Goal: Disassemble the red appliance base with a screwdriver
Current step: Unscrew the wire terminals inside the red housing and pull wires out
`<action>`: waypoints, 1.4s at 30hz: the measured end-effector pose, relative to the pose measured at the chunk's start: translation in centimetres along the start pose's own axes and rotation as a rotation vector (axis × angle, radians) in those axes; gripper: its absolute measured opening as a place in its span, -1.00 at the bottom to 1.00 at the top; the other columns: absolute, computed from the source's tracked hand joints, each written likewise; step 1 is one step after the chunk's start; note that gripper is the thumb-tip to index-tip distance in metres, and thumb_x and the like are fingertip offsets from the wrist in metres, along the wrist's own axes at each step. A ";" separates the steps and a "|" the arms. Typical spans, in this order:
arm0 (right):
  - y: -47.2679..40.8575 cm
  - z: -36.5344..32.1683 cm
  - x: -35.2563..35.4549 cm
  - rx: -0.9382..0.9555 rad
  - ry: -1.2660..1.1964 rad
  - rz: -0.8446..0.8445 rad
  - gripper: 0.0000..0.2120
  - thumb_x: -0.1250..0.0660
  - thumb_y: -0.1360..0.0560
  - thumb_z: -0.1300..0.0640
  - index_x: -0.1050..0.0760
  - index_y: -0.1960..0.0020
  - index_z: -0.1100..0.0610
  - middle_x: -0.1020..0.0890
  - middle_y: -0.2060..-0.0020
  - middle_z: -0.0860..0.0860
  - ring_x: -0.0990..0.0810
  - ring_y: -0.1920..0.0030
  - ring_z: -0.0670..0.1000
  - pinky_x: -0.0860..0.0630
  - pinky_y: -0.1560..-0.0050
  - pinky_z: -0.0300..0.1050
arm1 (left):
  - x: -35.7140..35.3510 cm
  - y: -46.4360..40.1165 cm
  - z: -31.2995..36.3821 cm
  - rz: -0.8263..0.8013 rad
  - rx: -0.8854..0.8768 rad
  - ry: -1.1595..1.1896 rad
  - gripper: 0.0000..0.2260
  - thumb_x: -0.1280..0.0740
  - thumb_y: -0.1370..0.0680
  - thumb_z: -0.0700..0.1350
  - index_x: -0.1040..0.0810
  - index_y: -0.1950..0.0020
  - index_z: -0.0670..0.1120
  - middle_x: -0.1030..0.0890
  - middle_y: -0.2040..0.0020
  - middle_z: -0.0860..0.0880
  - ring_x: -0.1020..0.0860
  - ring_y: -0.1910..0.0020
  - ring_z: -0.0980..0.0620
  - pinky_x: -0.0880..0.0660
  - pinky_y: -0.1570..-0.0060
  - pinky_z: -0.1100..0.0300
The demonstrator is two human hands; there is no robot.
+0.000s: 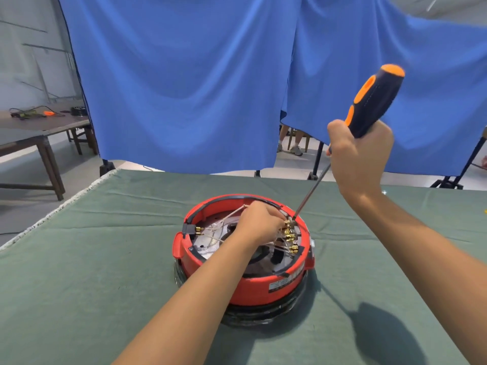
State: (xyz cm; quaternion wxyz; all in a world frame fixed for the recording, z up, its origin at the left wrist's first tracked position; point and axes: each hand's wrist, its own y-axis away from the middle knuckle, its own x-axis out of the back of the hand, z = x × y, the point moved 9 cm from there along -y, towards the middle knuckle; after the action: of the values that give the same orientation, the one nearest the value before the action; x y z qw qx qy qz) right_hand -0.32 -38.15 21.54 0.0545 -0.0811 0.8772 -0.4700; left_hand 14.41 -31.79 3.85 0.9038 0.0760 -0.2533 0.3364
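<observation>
The appliance base (243, 259) stands on the tabletop (92, 272) near its middle; the curtain (184, 88) hangs behind, another table (39, 125) far left.

Body in view: two forearms and hands only. Left hand (259, 222) and right hand (359, 156) are both bare: no gloves, rings, watch or wristband visible. Forearms are uncovered along their whole visible length up to the frame edge; no sleeve shows. No markings on either arm.
</observation>
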 end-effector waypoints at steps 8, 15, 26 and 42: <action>-0.2 1.0 0.1 -0.042 0.002 0.005 -0.72 -0.24 -0.29 0.13 -0.12 0.40 0.17 -0.21 0.53 0.05 -0.31 0.41 0.33 -0.34 0.48 0.10 | 0.3 -0.9 0.4 -0.135 0.107 0.017 -0.85 -0.38 -0.47 -0.22 -0.67 0.01 -0.24 -0.64 0.03 -0.11 -0.58 0.08 -0.01 -0.50 0.09 0.15; -0.9 2.3 -0.4 -0.084 0.009 0.005 -0.72 -0.24 -0.31 0.16 -0.13 0.38 0.19 -0.19 0.54 -0.01 -0.32 0.39 0.36 -0.37 0.47 0.15 | -0.1 -2.2 -0.4 -0.182 0.206 0.014 -0.91 -0.39 -0.49 -0.12 -0.59 0.19 -0.11 -0.53 0.24 -0.02 -0.48 0.29 0.08 -0.39 0.36 0.25; -0.8 1.7 -1.3 -0.063 0.027 -0.032 -0.72 -0.23 -0.29 0.15 -0.13 0.38 0.22 -0.20 0.55 -0.05 -0.35 0.38 0.35 -0.37 0.45 0.09 | -0.4 -2.0 -0.7 -0.141 0.108 0.069 -0.82 -0.37 -0.51 -0.16 -0.66 -0.04 -0.22 -0.65 -0.05 -0.15 -0.58 0.01 -0.02 -0.49 0.03 0.13; -0.3 1.7 -3.1 -0.025 0.075 -0.062 -0.72 -0.22 -0.29 0.12 -0.12 0.42 0.15 -0.18 0.58 -0.09 -0.25 0.48 0.16 -0.24 0.48 -0.04 | -0.9 -1.8 -0.2 -0.153 0.028 0.015 -0.85 -0.35 -0.55 -0.16 -0.67 0.01 -0.19 -0.60 0.17 -0.03 -0.51 0.23 0.12 -0.42 0.17 0.20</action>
State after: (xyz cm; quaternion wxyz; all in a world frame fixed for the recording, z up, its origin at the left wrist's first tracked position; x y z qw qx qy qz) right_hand 3.07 -39.11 20.85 0.0059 -0.0910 0.8814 -0.4634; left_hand 15.05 -33.67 3.29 0.9276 0.1050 -0.2353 0.2705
